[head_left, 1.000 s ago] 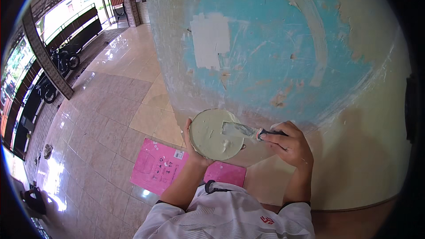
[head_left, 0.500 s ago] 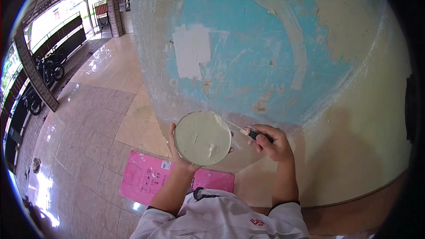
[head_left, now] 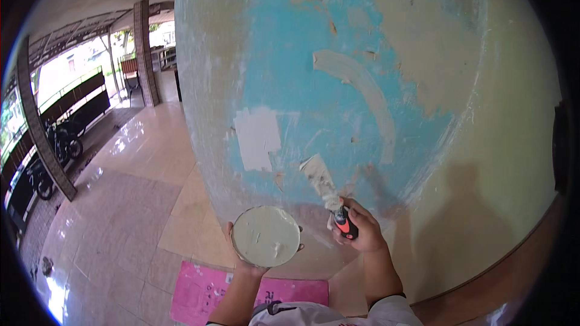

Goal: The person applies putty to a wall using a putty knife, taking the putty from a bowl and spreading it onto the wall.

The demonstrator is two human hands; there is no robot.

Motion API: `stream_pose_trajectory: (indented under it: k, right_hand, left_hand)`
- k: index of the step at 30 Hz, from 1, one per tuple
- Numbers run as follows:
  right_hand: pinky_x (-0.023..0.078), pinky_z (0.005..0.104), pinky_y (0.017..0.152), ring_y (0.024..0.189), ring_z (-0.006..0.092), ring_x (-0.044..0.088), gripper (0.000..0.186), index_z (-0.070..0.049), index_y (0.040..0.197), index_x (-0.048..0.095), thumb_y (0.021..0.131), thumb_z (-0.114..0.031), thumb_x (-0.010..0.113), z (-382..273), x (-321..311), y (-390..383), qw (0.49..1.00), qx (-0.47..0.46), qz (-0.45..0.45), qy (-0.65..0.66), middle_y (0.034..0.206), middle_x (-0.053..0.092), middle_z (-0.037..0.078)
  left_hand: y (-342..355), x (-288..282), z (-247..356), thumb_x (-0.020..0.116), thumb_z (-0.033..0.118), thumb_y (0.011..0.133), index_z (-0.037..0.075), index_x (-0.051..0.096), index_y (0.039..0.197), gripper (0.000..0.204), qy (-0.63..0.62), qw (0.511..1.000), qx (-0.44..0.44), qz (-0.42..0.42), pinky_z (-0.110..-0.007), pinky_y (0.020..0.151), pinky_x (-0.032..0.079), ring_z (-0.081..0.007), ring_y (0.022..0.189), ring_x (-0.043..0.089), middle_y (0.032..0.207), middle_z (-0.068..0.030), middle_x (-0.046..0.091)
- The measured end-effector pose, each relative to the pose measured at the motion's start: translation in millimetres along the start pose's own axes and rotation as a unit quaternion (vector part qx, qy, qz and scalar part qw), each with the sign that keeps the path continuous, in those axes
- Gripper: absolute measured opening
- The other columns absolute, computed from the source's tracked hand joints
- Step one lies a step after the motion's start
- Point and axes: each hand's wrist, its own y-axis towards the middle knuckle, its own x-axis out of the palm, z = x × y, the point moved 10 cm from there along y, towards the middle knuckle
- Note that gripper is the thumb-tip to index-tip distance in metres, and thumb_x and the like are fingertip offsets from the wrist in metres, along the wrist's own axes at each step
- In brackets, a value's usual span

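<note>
Daylight at left glares off the floor (head_left: pixel 115 217), soft shadows (head_left: pixel 465 223) darken the wall (head_left: pixel 513 139), and edges curve.

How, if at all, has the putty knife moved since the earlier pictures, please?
Yes: judged against the white wall patch, the putty knife, in the right hand, has moved upward.

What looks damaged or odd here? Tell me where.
The wall, mid-picture: its blue paint is scratched and blemished, with ragged edges, unlike the smoother, more even yellowish part at right.
</note>
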Motion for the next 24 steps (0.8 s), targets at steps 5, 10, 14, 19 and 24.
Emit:
stream_pose_trajectory:
  k: [5,10,14,19,24]
  right_hand:
    - [0.045,0.0296,0.076,0.083,0.0178,0.055,0.059,0.005,0.159,0.031,0.104,-0.012,0.045,-83.8,14.4,12.6,0.946,-0.223,0.027,-0.235,0.11,0.061,0.015]
    - [0.045,0.0415,0.095,0.104,0.0301,0.053,0.067,0.004,0.163,0.018,0.102,-0.002,0.046,-152.7,42.4,24.6,0.727,-0.404,0.165,-0.53,0.125,0.05,0.022]
    - [0.045,0.0465,0.098,0.109,0.0362,0.053,0.071,0.003,0.164,0.012,0.102,0.0,0.048,-190.9,33.6,49.8,0.647,-0.401,0.227,-0.607,0.126,0.046,0.026]
    - [0.045,0.0493,0.095,0.105,0.0396,0.053,0.074,0.0,0.164,0.012,0.101,0.001,0.05,-235.6,13.9,69.9,0.571,-0.441,0.273,-0.636,0.122,0.045,0.027]
    - [0.046,0.0526,0.094,0.102,0.0411,0.052,0.074,0.0,0.164,0.013,0.1,0.002,0.049,-248.5,11.2,85.7,0.548,-0.414,0.295,-0.664,0.119,0.045,0.029]
  left_hand:
    - [6.5,6.0,0.9,0.052,0.085,0.084,0.019,0.045,0.155,0.097,-0.016,0.999,-0.008,-0.049,-0.087,0.099,0.034,-0.065,0.138,0.037,0.155,-0.0268,0.043]
    - [10.5,7.9,3.7,0.051,0.084,0.086,0.017,0.045,0.155,0.096,0.013,0.998,-0.002,-0.061,-0.085,0.097,0.039,-0.0648,0.136,0.039,0.154,-0.0279,0.043]
    - [10.4,14.6,1.4,0.053,0.083,0.085,0.015,0.044,0.155,0.098,0.019,0.997,-0.019,-0.073,-0.084,0.098,0.04,-0.0636,0.137,0.039,0.153,-0.0281,0.043]
    - [14.0,-9.1,7.2,0.054,0.083,0.085,0.014,0.043,0.155,0.099,0.031,0.996,-0.009,-0.078,-0.085,0.099,0.038,-0.0625,0.139,0.035,0.155,-0.0276,0.04]
    - [12.2,-34.0,16.7,0.056,0.083,0.085,0.015,0.043,0.155,0.098,0.046,0.998,-0.002,-0.038,-0.086,0.1,0.036,-0.0648,0.14,0.031,0.157,-0.0273,0.038]
